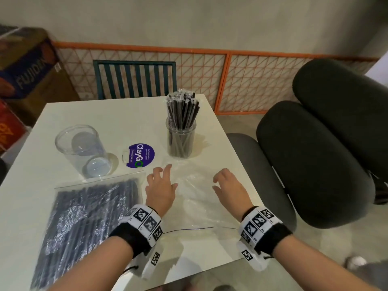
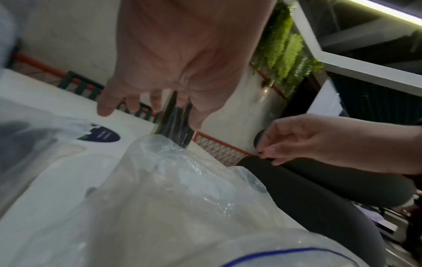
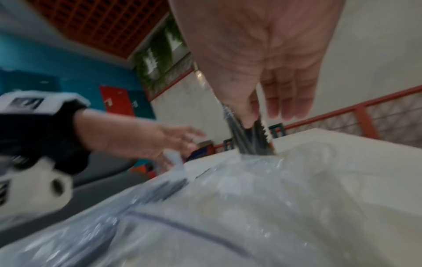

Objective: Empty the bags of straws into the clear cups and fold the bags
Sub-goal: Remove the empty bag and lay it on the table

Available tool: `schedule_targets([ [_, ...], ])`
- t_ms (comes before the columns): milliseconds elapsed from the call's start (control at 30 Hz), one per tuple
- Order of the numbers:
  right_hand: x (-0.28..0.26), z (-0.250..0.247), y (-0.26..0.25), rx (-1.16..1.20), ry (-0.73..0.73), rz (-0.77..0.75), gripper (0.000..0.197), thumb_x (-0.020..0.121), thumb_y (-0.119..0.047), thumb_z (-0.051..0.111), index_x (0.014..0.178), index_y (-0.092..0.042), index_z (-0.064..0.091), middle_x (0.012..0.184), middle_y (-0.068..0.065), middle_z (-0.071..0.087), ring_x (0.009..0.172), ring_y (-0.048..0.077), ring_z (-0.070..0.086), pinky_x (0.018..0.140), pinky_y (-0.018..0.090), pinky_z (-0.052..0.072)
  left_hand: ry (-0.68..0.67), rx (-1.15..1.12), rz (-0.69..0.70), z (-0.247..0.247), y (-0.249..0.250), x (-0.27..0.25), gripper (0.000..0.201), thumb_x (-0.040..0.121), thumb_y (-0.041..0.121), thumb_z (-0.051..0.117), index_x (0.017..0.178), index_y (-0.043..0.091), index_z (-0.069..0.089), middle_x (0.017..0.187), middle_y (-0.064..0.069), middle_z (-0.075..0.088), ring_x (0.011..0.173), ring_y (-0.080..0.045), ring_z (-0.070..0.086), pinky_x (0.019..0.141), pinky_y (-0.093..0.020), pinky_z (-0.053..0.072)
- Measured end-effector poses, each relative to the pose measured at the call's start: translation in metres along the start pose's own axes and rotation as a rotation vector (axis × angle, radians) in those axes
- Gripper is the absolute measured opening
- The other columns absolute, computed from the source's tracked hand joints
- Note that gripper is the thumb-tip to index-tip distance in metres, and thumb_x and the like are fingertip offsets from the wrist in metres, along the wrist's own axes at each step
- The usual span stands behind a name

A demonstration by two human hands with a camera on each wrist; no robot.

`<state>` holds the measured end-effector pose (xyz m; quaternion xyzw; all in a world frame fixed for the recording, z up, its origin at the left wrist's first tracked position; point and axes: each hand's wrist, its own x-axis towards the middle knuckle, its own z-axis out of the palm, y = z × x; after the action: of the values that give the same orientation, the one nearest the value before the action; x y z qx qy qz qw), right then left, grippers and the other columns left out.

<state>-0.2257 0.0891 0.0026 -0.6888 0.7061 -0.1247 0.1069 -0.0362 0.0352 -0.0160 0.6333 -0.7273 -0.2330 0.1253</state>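
An empty clear bag [image 1: 197, 198] with a blue zip line lies flat on the white table [image 1: 88, 111], between my two hands. My left hand [image 1: 160, 186] hovers over its left edge, fingers spread and relaxed, holding nothing. My right hand [image 1: 227, 189] hovers over its right side, fingers loosely bent, also holding nothing. A clear cup [image 1: 181, 138] packed with black straws stands upright beyond the bag. An empty clear cup [image 1: 84, 151] stands at the left. A full bag of black straws [image 1: 84, 223] lies at the near left. The wrist views show the crumpled bag [image 2: 173, 195] [image 3: 262, 207] under both palms.
A round purple ClayGo sign [image 1: 141, 155] lies between the two cups. A dark green chair [image 1: 134, 78] stands at the table's far side, and grey padded seats [image 1: 315, 156] crowd the right edge. Cardboard boxes [image 1: 27, 66] are stacked at the far left.
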Motion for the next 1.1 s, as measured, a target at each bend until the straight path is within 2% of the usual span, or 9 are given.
schedule_targets([
  [67, 0.005, 0.02, -0.002, -0.04, -0.212, -0.092, 0.051, 0.089, -0.027, 0.059, 0.133, -0.008, 0.042, 0.143, 0.013, 0.034, 0.125, 0.032, 0.044, 0.092, 0.035, 0.043, -0.148, 0.141, 0.165, 0.008, 0.005, 0.005, 0.058, 0.093, 0.018, 0.05, 0.145, 0.027, 0.027, 0.154, -0.008, 0.014, 0.139, -0.03, 0.016, 0.107, -0.049, 0.03],
  [133, 0.012, 0.041, 0.007, -0.128, -0.485, -0.071, 0.091, 0.08, -0.038, 0.069, 0.15, -0.019, 0.013, 0.159, 0.014, 0.0, 0.146, 0.037, 0.009, 0.114, 0.045, 0.025, -0.421, 0.318, 0.209, 0.021, 0.001, 0.01, 0.076, 0.088, 0.03, 0.06, 0.149, 0.034, 0.015, 0.159, -0.003, -0.006, 0.146, -0.03, -0.008, 0.113, -0.059, 0.01],
  [233, 0.024, 0.065, 0.027, -0.261, -0.694, -0.009, 0.123, 0.067, -0.045, 0.078, 0.147, -0.037, -0.015, 0.155, 0.007, -0.031, 0.141, 0.045, -0.021, 0.113, 0.062, 0.004, -0.618, 0.469, 0.12, 0.044, -0.02, 0.009, 0.118, 0.067, 0.05, 0.076, 0.148, 0.036, -0.009, 0.157, -0.004, -0.024, 0.144, -0.032, -0.02, 0.108, -0.07, 0.0],
  [400, 0.039, 0.069, 0.043, -0.345, -0.749, -0.031, 0.131, 0.061, -0.051, 0.08, 0.144, -0.04, -0.021, 0.151, 0.004, -0.038, 0.138, 0.044, -0.029, 0.11, 0.067, -0.001, -0.571, 0.521, 0.074, 0.065, -0.034, 0.003, 0.129, 0.06, 0.064, 0.071, 0.144, 0.037, -0.023, 0.152, -0.003, -0.036, 0.141, -0.033, -0.027, 0.102, -0.076, 0.003],
  [533, 0.046, 0.053, 0.034, -0.368, -0.824, -0.024, 0.124, 0.064, -0.048, 0.08, 0.148, -0.038, -0.011, 0.156, 0.005, -0.028, 0.141, 0.044, -0.024, 0.112, 0.064, 0.001, -0.612, 0.389, 0.038, 0.053, -0.022, 0.002, 0.121, 0.063, 0.068, 0.066, 0.147, 0.035, -0.013, 0.156, -0.004, -0.026, 0.143, -0.033, -0.022, 0.106, -0.072, 0.001],
  [767, 0.061, 0.013, -0.069, -0.238, -0.599, -0.332, 0.058, 0.091, -0.031, 0.055, 0.142, -0.015, 0.032, 0.137, 0.015, 0.043, 0.125, 0.032, 0.045, 0.101, 0.042, 0.04, -0.024, -0.165, -0.034, -0.035, -0.052, 0.007, 0.063, 0.087, 0.052, 0.051, 0.141, 0.024, 0.037, 0.148, -0.006, 0.031, 0.136, -0.027, 0.02, 0.11, -0.046, 0.024],
  [833, 0.062, 0.028, -0.107, -0.05, -0.636, -0.336, 0.062, 0.092, -0.033, 0.054, 0.145, -0.012, 0.028, 0.14, 0.016, 0.044, 0.127, 0.03, 0.045, 0.102, 0.037, 0.038, 0.119, -0.174, -0.204, -0.055, -0.09, 0.003, 0.059, 0.089, 0.048, 0.05, 0.14, 0.02, 0.039, 0.147, -0.01, 0.031, 0.136, -0.032, 0.021, 0.11, -0.052, 0.024],
  [967, 0.069, 0.078, -0.154, 0.276, -0.629, -0.003, 0.092, 0.087, -0.042, 0.06, 0.15, -0.008, 0.003, 0.152, 0.02, 0.021, 0.137, 0.033, 0.033, 0.109, 0.038, 0.032, 0.246, -0.061, -0.66, -0.067, -0.176, -0.017, 0.079, 0.083, 0.054, 0.057, 0.144, 0.014, 0.027, 0.147, -0.02, 0.029, 0.135, -0.039, 0.026, 0.105, -0.061, 0.026],
  [1100, 0.069, 0.11, -0.179, 0.481, -0.487, 0.255, 0.108, 0.08, -0.034, 0.071, 0.149, -0.007, -0.007, 0.156, 0.021, 0.01, 0.143, 0.034, 0.023, 0.115, 0.039, 0.027, 0.169, -0.061, -0.879, -0.06, -0.218, -0.039, 0.098, 0.074, 0.054, 0.067, 0.142, 0.0, 0.023, 0.138, -0.027, 0.039, 0.127, -0.041, 0.038, 0.106, -0.046, 0.031],
])
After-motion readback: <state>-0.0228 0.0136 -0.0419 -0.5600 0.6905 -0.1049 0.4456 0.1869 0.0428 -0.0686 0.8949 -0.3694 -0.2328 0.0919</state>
